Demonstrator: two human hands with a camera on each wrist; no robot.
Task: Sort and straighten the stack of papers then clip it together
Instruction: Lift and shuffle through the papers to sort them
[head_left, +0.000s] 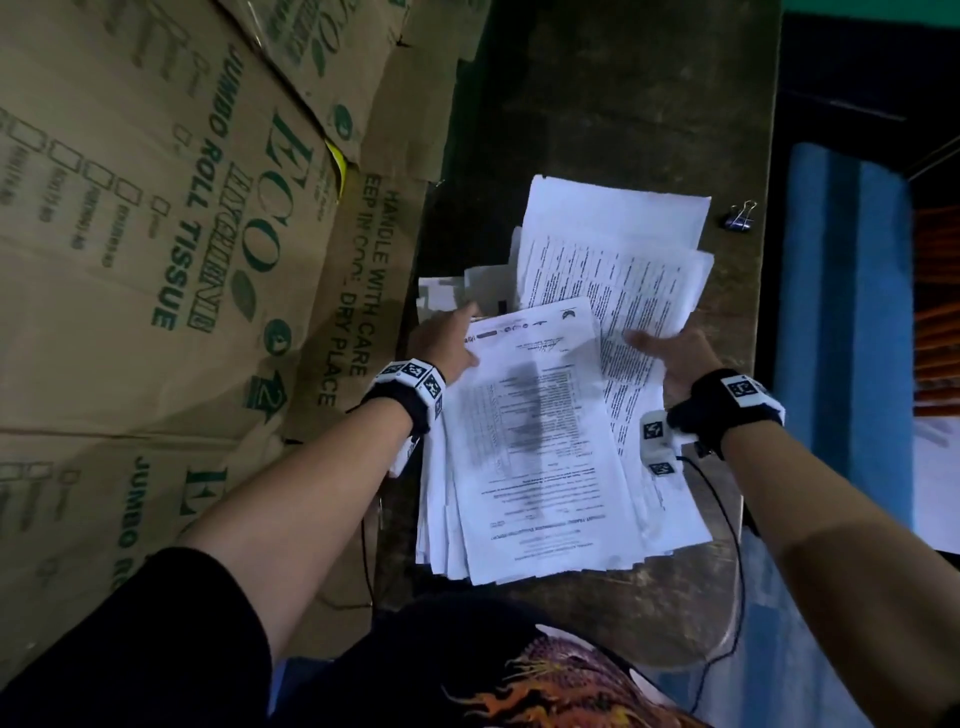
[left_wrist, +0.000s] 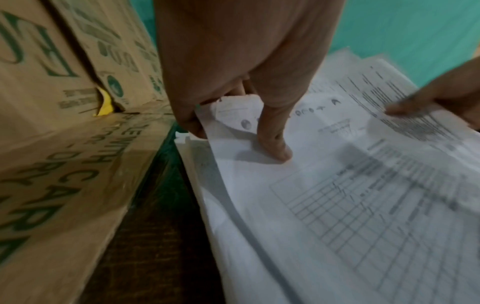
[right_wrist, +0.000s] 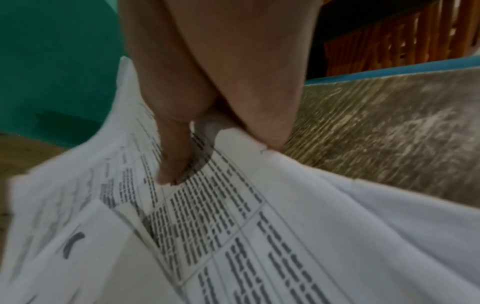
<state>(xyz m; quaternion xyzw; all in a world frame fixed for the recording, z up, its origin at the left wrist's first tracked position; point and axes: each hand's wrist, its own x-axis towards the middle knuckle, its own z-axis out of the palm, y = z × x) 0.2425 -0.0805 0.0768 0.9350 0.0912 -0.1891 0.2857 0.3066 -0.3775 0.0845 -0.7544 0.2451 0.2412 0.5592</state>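
Left hand (head_left: 451, 347) is pinched on the left edge of the papers (head_left: 540, 457); right hand (head_left: 675, 358) is pinched on the right-side sheets, thumb on top, likely for squaring. Sheets are fanned unevenly on the table (head_left: 597, 104). Boxes (head_left: 156, 234) crowd the left; beyond, bare tabletop and the binder clip (head_left: 740, 217).
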